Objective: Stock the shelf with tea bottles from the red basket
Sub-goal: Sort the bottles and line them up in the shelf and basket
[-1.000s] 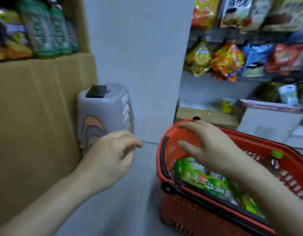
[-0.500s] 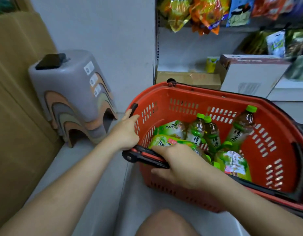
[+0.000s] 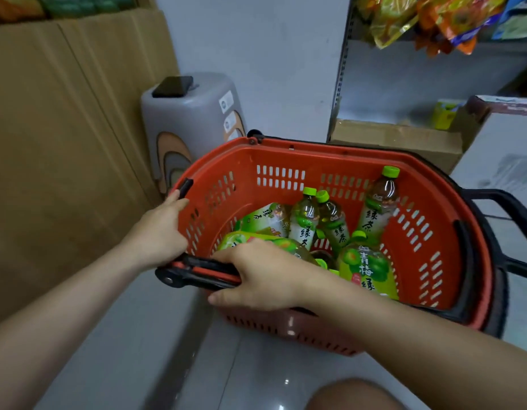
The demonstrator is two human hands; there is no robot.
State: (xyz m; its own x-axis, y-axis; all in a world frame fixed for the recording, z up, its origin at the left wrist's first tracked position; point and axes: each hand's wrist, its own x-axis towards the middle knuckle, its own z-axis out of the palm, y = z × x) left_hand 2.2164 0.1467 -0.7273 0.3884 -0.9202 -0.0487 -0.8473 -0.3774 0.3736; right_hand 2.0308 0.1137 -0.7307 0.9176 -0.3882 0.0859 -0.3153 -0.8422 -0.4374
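Hands [image 3: 257,273] on red basket [image 3: 288,161] rim, fingers curled over its edge.

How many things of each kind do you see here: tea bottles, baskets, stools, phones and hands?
Tea bottles: 6 can be told apart; more may lie hidden below
Red basket: 1
Grey stool stack: 1
Black phone: 1
Hands: 2, left hand and right hand, both gripping the basket's edge
Total: 11
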